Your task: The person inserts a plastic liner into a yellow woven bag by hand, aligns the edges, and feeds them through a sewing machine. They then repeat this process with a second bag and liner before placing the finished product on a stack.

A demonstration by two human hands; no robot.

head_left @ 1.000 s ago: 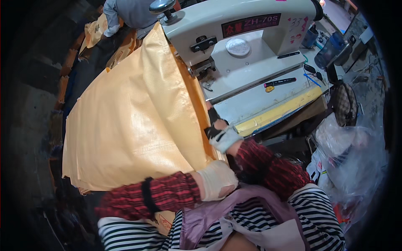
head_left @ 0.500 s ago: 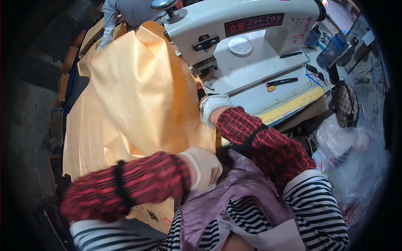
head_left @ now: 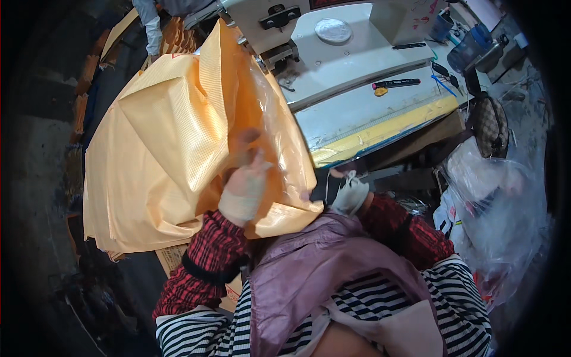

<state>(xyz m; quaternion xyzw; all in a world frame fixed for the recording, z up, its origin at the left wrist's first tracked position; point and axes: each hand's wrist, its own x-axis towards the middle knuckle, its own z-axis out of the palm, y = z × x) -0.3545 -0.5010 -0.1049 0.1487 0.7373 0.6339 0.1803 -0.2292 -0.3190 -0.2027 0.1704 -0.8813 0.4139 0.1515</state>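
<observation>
A large, shiny yellow-orange woven bag lies spread at the left and centre, its right side parted, with clear film lining showing inside. My left hand, in a pale fingerless glove, reaches into the gap; its fingers are blurred but look stretched and apart. Right of the bag's near corner is my right hand in a white knitted glove. Its fingers are partly hidden and smeared, so a grip on the bag's edge cannot be made out.
A white sewing-type machine stands at the back, with a black marker and a yellow strip on its table. A blue bottle stands at the right, above clear plastic sheeting. Another person's sleeve shows at the back left.
My right hand has come back from the machine toward my lap. My left hand has moved up and left into the bag, which now gapes open with its lining showing.
</observation>
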